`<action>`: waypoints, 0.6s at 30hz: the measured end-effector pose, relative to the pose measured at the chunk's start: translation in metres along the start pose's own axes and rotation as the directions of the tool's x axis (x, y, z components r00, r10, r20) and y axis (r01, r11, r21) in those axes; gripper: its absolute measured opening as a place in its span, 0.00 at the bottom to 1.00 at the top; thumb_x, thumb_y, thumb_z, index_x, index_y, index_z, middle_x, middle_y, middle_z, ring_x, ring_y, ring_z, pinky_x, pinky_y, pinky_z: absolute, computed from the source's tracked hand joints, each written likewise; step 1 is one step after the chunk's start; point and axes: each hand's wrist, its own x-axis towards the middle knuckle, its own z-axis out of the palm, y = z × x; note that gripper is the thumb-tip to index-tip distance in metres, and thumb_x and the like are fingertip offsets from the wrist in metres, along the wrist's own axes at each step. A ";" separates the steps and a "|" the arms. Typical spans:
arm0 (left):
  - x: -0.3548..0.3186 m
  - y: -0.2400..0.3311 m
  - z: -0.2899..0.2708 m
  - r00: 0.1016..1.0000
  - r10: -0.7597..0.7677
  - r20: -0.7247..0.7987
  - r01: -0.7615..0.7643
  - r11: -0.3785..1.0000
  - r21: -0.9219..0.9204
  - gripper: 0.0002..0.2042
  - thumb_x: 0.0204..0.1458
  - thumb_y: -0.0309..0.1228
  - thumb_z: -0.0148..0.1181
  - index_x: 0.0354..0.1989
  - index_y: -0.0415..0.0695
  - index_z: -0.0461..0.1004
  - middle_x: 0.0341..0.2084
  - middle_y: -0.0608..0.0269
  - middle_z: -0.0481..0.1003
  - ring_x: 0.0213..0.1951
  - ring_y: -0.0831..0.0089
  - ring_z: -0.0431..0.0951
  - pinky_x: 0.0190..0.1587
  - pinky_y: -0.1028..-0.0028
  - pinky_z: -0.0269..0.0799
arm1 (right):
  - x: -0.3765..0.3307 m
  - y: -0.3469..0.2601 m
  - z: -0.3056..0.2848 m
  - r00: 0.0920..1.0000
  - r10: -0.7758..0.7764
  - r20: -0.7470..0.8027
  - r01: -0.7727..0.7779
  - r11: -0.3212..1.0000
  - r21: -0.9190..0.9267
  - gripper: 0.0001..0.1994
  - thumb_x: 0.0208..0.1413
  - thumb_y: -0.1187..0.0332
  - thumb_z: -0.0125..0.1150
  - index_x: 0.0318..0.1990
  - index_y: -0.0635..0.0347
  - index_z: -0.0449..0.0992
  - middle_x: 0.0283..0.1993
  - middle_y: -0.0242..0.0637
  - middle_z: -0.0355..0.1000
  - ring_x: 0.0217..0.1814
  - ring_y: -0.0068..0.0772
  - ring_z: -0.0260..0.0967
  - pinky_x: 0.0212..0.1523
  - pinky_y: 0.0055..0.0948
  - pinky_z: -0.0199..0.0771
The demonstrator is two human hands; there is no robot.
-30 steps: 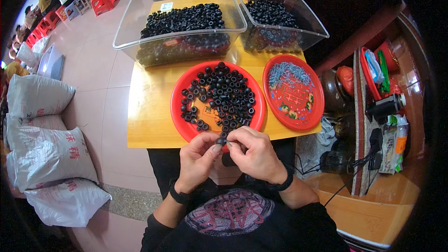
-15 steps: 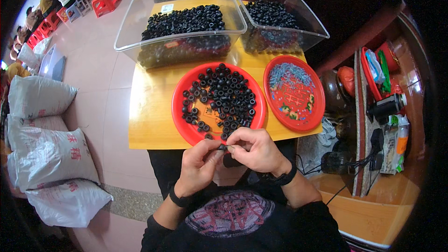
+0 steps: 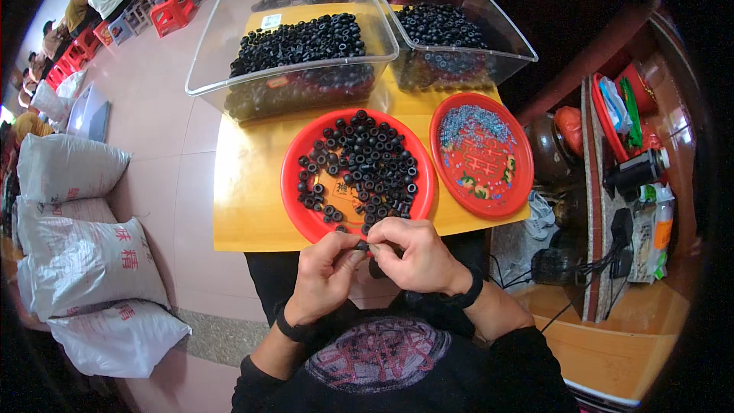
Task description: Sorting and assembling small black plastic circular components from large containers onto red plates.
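Black bead (image 3: 362,245) just by near rim of red bowl (image 3: 292,203). Left of bowl: white sacks (image 3: 103,260) on floor (image 3: 180,206). At near rim, left hand (image 3: 325,269) nearly closed, thumb and forefinger pinching bead; right hand (image 3: 417,255) just beside, thumb against forefinger, anything in grip too small to tell. Right of bowl, on yellow surface (image 3: 245,218): red tray (image 3: 455,172) bearing bluish bits (image 3: 475,128).
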 end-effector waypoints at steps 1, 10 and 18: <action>0.000 0.002 -0.001 1.000 -0.027 0.010 0.027 1.000 -0.006 0.06 0.45 0.18 0.56 0.33 0.35 0.71 0.25 0.62 0.74 0.28 0.77 0.74 0.33 0.79 0.70 | 0.000 0.002 0.000 1.000 -0.001 -0.002 0.001 1.000 0.000 0.05 0.47 0.81 0.51 0.32 0.66 0.71 0.28 0.31 0.69 0.28 0.16 0.68 0.27 0.18 0.67; 0.004 0.005 0.002 0.994 0.108 0.001 -0.107 0.984 0.140 0.07 0.44 0.16 0.55 0.32 0.34 0.69 0.23 0.56 0.72 0.26 0.71 0.75 0.31 0.78 0.69 | 0.001 0.006 0.001 0.924 0.356 0.142 -0.381 0.808 0.449 0.03 0.48 0.80 0.53 0.32 0.67 0.71 0.26 0.28 0.67 0.29 0.14 0.64 0.28 0.17 0.64; 0.004 0.008 0.006 0.989 0.141 -0.046 -0.135 0.983 0.121 0.07 0.45 0.17 0.54 0.33 0.34 0.69 0.23 0.57 0.72 0.25 0.72 0.74 0.30 0.78 0.68 | 0.002 0.003 0.000 0.920 0.365 0.144 -0.390 0.805 0.448 0.03 0.49 0.80 0.52 0.31 0.66 0.71 0.25 0.28 0.68 0.29 0.14 0.63 0.28 0.17 0.64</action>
